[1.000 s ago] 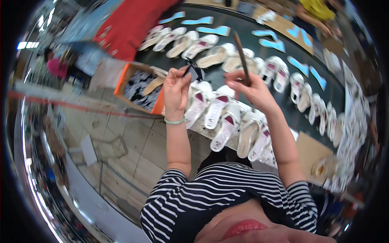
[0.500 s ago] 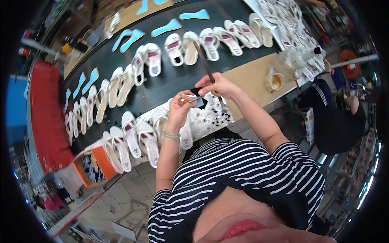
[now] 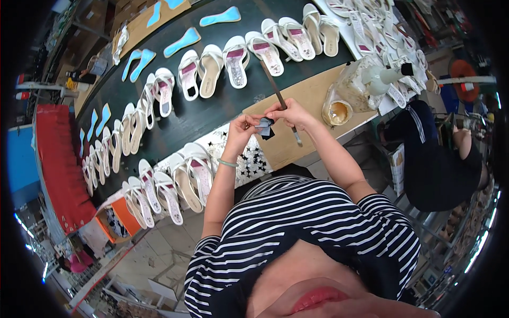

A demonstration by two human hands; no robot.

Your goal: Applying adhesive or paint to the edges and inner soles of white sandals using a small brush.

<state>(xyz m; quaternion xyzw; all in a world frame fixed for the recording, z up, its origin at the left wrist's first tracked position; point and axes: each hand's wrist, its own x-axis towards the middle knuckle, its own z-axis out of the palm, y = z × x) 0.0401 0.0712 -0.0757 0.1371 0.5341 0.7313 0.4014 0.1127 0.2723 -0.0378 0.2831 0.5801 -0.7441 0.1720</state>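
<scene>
Left hand point(image 3: 241, 129) pinches a dark scrap point(image 3: 265, 127); right hand point(image 3: 290, 114) grips scrap and brush point(image 3: 281, 100), above a starred white sheet point(image 3: 249, 164).

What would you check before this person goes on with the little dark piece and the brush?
1. Dark piece held in the fingers of both hands: ok.
2. Left hand pinching the piece's edge: ok.
3. Right hand also carrying the long brush: ok, its tip points away over the belt.
4. Glue on the brush tip: cannot tell.
5. Glue jar standing upright on the brown board, close to the right hand: ok.
6. White sandals lying apart from the hands on the dark belt: ok.
</scene>
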